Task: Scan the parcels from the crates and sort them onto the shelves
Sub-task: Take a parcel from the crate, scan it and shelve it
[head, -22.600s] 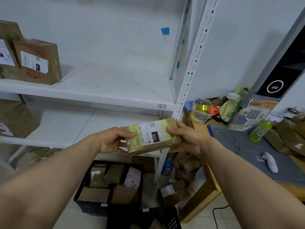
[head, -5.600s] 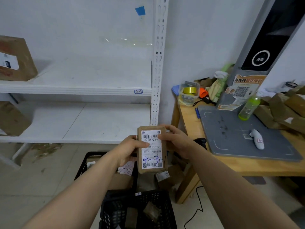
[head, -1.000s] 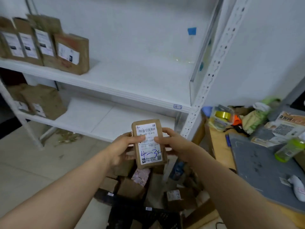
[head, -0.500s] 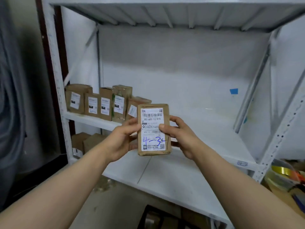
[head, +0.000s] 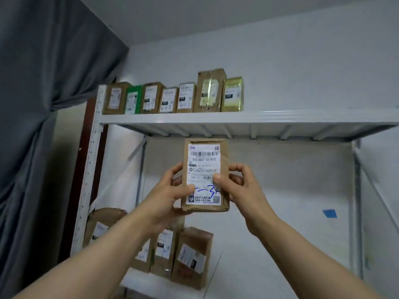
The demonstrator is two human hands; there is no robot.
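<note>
Parcel [head: 205, 175] gripped by left hand [head: 170, 190] and right hand [head: 239, 186] below top shelf [head: 280, 118].

Left hand [head: 170, 190]: bare, thumbnail short. Right hand [head: 241, 186]: bare, thumbnail short and rounded. Left forearm [head: 97, 255], right forearm [head: 302, 251]: bare, uncovered from wrist to frame edge.

parcel [head: 205, 175] raised, nearer top shelf [head: 269, 118]
</note>
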